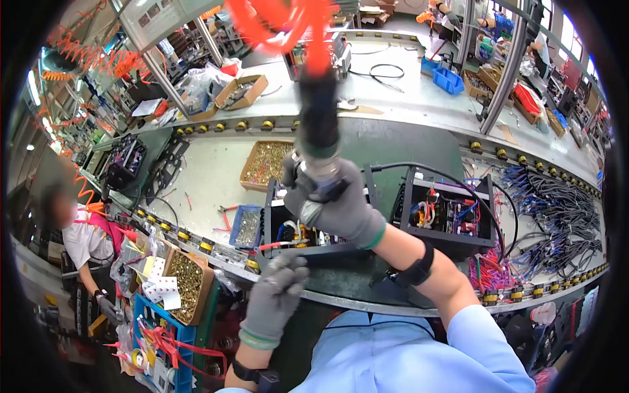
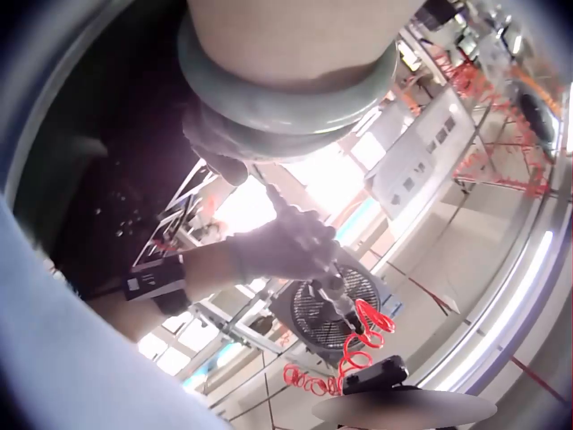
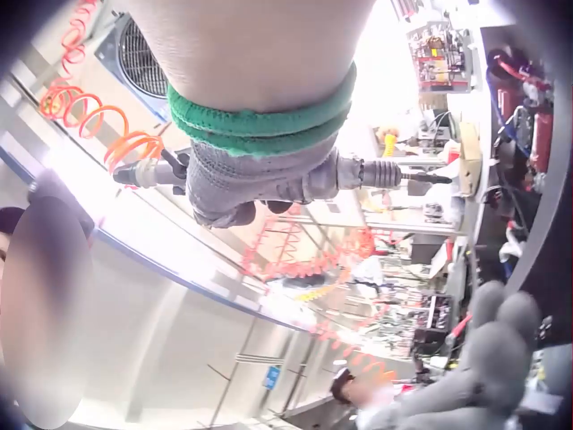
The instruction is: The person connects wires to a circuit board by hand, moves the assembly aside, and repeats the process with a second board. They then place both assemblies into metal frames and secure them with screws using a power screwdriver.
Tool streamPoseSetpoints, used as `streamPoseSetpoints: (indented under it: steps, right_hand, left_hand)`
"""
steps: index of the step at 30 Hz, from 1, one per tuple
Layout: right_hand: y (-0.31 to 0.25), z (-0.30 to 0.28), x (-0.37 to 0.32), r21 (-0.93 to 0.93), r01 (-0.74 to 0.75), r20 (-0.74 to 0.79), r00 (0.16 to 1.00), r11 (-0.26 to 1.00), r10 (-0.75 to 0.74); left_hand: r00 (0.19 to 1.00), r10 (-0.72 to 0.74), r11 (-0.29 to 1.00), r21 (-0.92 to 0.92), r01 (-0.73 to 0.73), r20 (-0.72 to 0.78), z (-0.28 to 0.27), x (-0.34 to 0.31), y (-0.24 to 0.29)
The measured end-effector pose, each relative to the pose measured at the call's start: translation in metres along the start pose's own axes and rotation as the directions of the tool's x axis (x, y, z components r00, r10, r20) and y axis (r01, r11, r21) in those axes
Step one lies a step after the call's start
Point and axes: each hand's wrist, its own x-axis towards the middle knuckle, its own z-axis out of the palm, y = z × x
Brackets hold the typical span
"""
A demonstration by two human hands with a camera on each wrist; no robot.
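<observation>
My grey-gloved right hand (image 1: 337, 206) grips an air screwdriver (image 1: 321, 124) fed by a coiled red hose (image 1: 282, 26). In the right wrist view, its bit (image 3: 430, 178) sticks out past the fingers. Below that hand in the head view is an open black metal case (image 1: 314, 251) with wires and circuit parts inside, partly hidden by the hand. My left hand (image 1: 274, 301), also gloved, is just in front of the case's near edge with its fingers loosely bent; nothing shows in it. A second open black case (image 1: 445, 216) stands to the right.
Behind the first case is a cardboard box of small brass-coloured parts (image 1: 262, 164); a blue bin of screws (image 1: 246, 226) sits left of it. Bundled cables (image 1: 557, 223) lie at the right. Another person (image 1: 92, 236) works at the left, beside a blue crate (image 1: 187, 337).
</observation>
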Motion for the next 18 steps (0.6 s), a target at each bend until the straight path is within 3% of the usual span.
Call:
streamPoseSetpoints:
  steps: [2,3,5,8,9,10,11,14,16,17,18]
  right_hand:
    - [-0.016,-0.007,-0.009,0.111,0.070,-0.035,0.997,0.991,-0.066]
    - [-0.024,-0.012,-0.019,0.106,0.068,-0.038,0.997,0.992,-0.065]
    - [-0.040,-0.028,-0.051,0.251,-0.082,0.009,0.997,0.965,0.082]
    - [-0.061,-0.055,-0.089,0.419,-0.111,0.006,0.993,0.901,0.120]
    - [-0.068,-0.061,-0.099,0.506,-0.107,-0.032,0.989,0.856,0.142]
    - [-0.072,-0.065,-0.106,0.589,-0.092,-0.070,0.984,0.803,0.164]
    - [-0.071,-0.067,-0.109,0.522,-0.031,-0.147,0.981,0.852,0.126]
    - [-0.069,-0.074,-0.120,0.580,-0.032,-0.168,0.973,0.814,0.159]
    - [-0.067,-0.073,-0.120,0.587,-0.006,-0.173,0.976,0.810,0.133]
    - [-0.069,-0.069,-0.120,0.586,-0.023,-0.198,0.965,0.810,0.171]
    - [-0.069,-0.067,-0.120,0.585,-0.040,-0.222,0.952,0.810,0.208]
  left_hand:
    - [0.981,-0.193,0.976,-0.109,0.189,-0.025,0.028,0.001,-0.013]
    - [0.980,-0.198,0.975,-0.109,0.195,-0.021,0.028,0.008,-0.024]
    - [0.933,-0.282,0.917,-0.224,0.331,0.222,0.021,0.025,-0.051]
    - [0.885,-0.349,0.894,-0.172,0.413,0.308,0.030,0.034,-0.061]
    - [0.901,-0.318,0.936,-0.054,0.348,0.294,0.035,0.032,-0.063]
    - [0.897,-0.329,0.931,-0.058,0.360,0.295,0.037,0.033,-0.066]
    - [0.893,-0.298,0.943,-0.043,0.331,0.338,0.038,0.035,-0.066]
    - [0.872,-0.268,0.939,-0.092,0.332,0.409,0.040,0.038,-0.066]
    - [0.910,-0.264,0.949,-0.082,0.304,0.319,0.047,0.037,-0.062]
    - [0.911,-0.266,0.950,-0.078,0.304,0.314,0.051,0.036,-0.059]
    - [0.925,-0.312,0.935,-0.101,0.339,0.219,0.056,0.035,-0.056]
